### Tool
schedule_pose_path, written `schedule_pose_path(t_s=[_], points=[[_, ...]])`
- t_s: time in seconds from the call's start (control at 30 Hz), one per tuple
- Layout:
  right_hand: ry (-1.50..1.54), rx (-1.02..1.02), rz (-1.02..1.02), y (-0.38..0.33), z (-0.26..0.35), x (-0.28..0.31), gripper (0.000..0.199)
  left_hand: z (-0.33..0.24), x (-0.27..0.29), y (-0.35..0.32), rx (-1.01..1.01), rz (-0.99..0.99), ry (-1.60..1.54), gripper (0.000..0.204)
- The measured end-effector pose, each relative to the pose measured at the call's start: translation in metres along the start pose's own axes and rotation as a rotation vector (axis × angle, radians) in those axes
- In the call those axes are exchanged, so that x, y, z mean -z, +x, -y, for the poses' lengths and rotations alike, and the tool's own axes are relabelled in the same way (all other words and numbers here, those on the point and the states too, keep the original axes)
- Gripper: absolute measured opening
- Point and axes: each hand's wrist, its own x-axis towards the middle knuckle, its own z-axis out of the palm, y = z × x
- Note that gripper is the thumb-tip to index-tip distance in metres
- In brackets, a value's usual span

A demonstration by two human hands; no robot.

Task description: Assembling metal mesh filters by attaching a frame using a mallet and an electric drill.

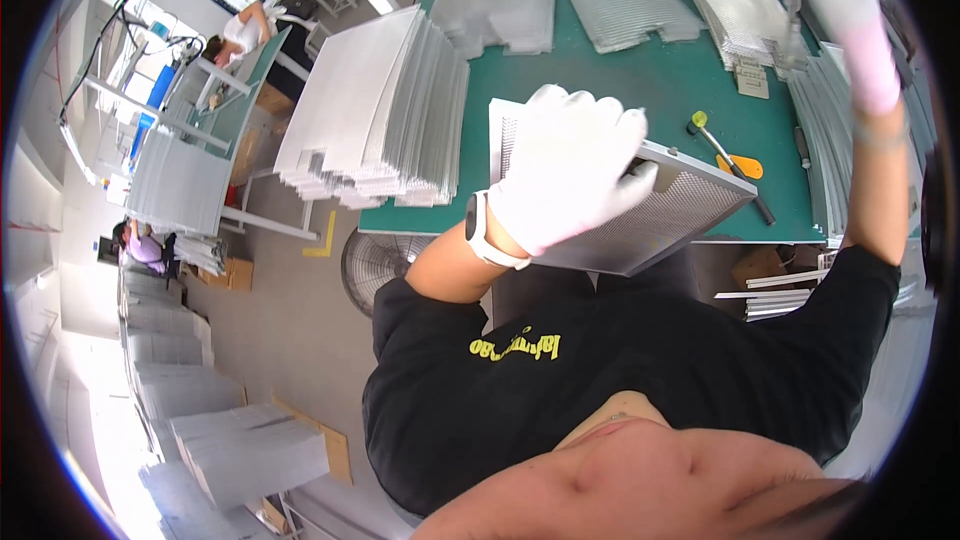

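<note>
Head view: gloved left hand [565, 175] spreads flat on a framed mesh panel [660, 215] at the table's [640, 80] near edge; right hand [845, 10] grips a tool handle [792, 0] overhead; a tall stack of finished-looking panels [385, 110] sits at the left edge.

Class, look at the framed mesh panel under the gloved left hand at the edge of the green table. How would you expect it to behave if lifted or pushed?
The mesh panel probably stays stiff, since a metal frame runs round it. It looks light for its size: thin perforated sheet. It overhangs the green table, so a push might tip it off; the left hand presses on it. The right hand is raised, blurred.
</note>
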Motion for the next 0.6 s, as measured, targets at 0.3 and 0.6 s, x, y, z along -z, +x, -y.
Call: schedule_pose_path(t_s=[0.3,0.6], points=[[0.54,-0.194,0.836,-0.155,0.08,0.032,0.083,-0.003,-0.003,-0.006,-0.182,-0.057,0.034,0.045],[0.404,-0.956,-0.458,-0.253,-0.097,0.191,0.062,0.197,0.076,-0.17,1.144,0.41,0.669,0.075]])
